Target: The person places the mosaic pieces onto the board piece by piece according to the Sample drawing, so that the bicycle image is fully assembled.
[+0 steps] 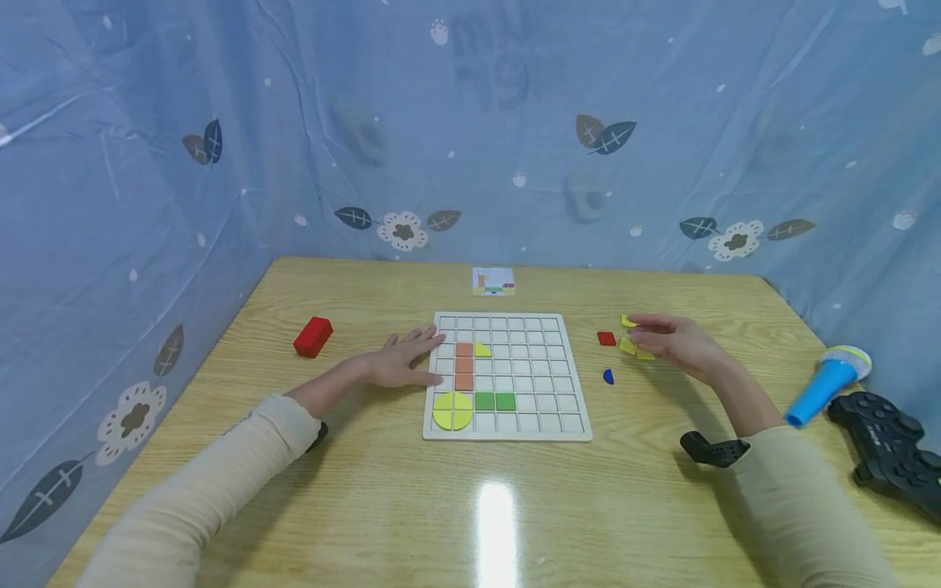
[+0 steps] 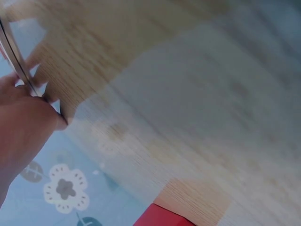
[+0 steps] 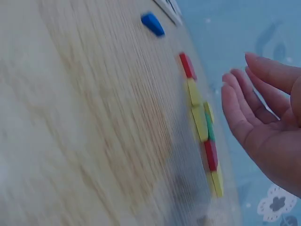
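On the table [image 1: 367, 506], yellow pieces [image 1: 627, 345] lie below right-hand fingers [image 1: 654, 321].

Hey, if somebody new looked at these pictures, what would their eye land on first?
Probably the white board in mid-table, with a bright yellow circle at its near left corner and the left hand at its left edge. The red block stands out alone to the left. At far right, beyond the right hand by the yellow pieces, a blue microphone lies beside a black controller.
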`<state>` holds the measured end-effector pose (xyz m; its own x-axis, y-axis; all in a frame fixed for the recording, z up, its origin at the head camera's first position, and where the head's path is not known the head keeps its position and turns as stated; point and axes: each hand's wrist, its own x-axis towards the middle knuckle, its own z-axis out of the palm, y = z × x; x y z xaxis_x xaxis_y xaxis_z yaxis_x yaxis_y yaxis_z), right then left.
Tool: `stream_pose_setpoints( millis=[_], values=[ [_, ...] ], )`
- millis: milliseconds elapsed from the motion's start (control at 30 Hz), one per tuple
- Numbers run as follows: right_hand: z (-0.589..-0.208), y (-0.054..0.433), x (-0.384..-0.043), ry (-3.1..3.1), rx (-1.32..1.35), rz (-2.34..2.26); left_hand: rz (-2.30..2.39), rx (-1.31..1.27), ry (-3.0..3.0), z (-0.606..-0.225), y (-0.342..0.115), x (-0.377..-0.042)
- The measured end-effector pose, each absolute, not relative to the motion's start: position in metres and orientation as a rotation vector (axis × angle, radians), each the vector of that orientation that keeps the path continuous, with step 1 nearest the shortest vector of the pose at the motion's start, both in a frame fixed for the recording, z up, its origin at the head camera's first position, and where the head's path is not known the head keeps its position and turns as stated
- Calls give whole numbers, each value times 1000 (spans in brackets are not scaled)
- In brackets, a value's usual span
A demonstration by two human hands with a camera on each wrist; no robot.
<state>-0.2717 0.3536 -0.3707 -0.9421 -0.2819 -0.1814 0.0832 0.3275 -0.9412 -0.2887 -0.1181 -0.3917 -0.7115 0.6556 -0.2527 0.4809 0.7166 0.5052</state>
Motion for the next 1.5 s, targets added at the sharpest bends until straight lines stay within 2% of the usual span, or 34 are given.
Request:
stream_pose_setpoints(
  millis=[333, 633, 1033, 1500],
  values=[
    [-374, 367, -270, 2739, -114, -1327, 554, 863, 2510, -393, -117, -289],
    [-386, 375, -280, 2781, -276, -1228, 562, 868, 2516, -396, -118, -289],
    [-382, 366, -287, 2862, -405, -933, 563, 859, 2522, -394, -119, -287],
    [-383, 370, -290, 2822, -357, -922, 577, 866, 2515, -393, -119, -287]
  ],
)
